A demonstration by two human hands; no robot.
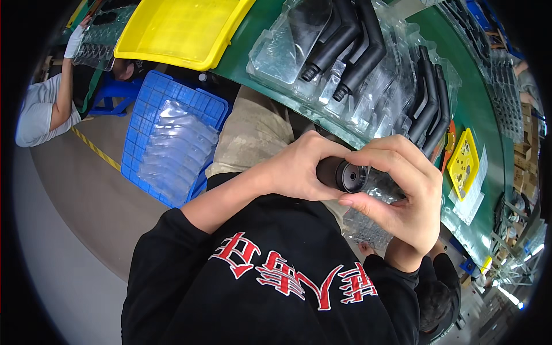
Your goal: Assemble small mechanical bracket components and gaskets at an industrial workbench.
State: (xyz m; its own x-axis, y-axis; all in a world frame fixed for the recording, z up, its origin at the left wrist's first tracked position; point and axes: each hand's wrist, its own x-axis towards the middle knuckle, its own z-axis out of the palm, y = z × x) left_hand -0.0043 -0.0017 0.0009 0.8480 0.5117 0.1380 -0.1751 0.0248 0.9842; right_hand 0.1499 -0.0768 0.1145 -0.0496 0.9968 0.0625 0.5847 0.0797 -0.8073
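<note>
My left hand (299, 168) is wrapped round a short-looking black cylindrical part (352, 177) in front of my body. Its round end faces up at me, showing a hollow rim with a small hole in the middle; the rest of its length is hidden. Thumb and fingers of my right hand (407, 187) curve round the same end and touch its rim from the right. Beyond my hands, several black bent tubes (368, 52) with threaded-looking ends lie in a clear plastic tray (276, 54) on the green table (238, 60).
A yellow bin (221, 49) stands at the table's far left. Left of my legs, a blue crate (135, 135) carries stacked clear plastic trays (172, 155). At right lie a small yellow tray (468, 164) with tiny parts and an orange tool (449, 144). Co-workers (49, 109) sit left and lower right.
</note>
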